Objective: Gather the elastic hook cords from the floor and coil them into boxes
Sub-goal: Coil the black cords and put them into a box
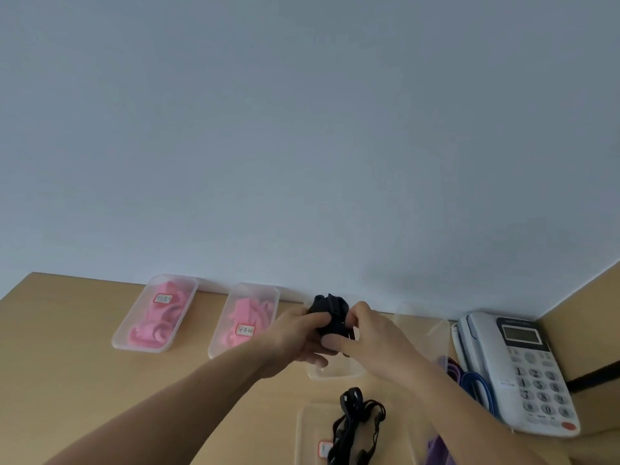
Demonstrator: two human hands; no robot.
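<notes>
A bundled black elastic cord is held above a clear plastic box on the wooden table. My left hand grips the bundle from the left and below. From the right, my right hand pinches it with thumb and fingers. A second black hook cord lies loose across a clear lid nearer to me. Most of the box under my hands is hidden.
Two closed clear boxes with pink cords stand at the back: one at the left, one beside it. A white desk phone sits at the right, with blue and purple cords next to it. A wall rises behind the table.
</notes>
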